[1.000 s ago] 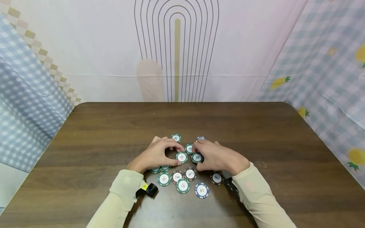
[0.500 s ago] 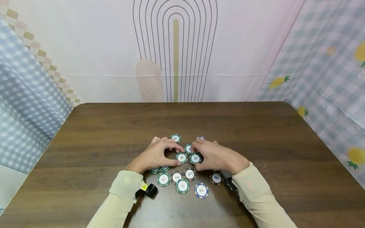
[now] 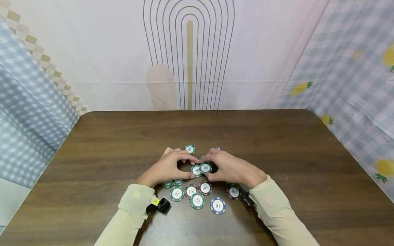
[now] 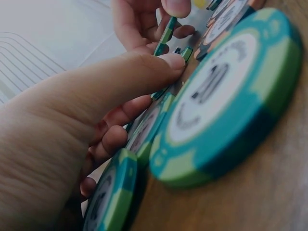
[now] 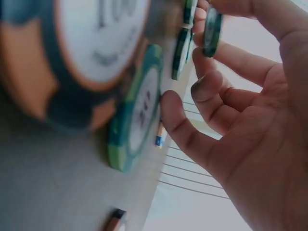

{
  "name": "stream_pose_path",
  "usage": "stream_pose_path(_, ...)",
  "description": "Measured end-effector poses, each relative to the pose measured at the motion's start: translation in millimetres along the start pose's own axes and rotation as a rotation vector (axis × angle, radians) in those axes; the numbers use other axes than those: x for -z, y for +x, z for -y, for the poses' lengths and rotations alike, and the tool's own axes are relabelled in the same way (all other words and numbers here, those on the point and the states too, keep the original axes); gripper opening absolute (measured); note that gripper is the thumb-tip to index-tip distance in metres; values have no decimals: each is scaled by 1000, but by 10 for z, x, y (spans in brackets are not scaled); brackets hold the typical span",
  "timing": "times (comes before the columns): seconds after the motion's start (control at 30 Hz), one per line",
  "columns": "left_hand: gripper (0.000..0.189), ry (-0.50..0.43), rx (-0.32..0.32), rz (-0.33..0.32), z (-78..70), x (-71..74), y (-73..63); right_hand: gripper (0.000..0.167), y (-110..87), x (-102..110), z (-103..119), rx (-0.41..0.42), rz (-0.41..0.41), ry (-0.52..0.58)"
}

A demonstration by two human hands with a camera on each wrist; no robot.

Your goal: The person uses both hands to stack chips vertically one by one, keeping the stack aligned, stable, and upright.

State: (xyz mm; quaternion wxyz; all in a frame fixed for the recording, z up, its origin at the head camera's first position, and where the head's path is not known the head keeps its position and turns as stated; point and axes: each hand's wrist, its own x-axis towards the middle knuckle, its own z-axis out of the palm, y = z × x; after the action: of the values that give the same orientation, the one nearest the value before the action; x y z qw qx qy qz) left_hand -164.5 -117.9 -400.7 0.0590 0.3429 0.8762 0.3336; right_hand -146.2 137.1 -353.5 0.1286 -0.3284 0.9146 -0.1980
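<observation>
Left hand [image 3: 168,167]: thumb and forefinger curled round one green 20 chip [image 3: 195,170] on the table [image 3: 123,143]. Right hand [image 3: 232,168] pinches a second green chip [image 3: 205,167], raised, just beside it. Nearer the person: three black chips [image 3: 204,188], one blue chip [image 3: 218,205].

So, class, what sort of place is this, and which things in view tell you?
Probably a screened-off indoor workspace: a brown table with poker chips, a white patterned cloth behind it, and checked cloths on both sides.
</observation>
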Motion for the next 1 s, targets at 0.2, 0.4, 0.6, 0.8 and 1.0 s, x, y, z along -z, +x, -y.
stream_pose_path(0.2,42,4,-5,-9,3,11,11,41,9,-5,13,23,-18,14)
stream_pose_path(0.4,44,-5,-10,-15,0,22,32,38,37,-20,40,45,-21,44)
stream_pose_path(0.6,48,-14,1,-11,0,9,59,36,50,-24,38,28,-32,47)
stream_pose_path(0.8,48,-36,10,3,14,-14,44,36,73,-69,52,-6,-37,53)
stream_pose_path(1.0,47,-57,19,-10,16,3,3,35,114,-81,116,-27,-44,24)
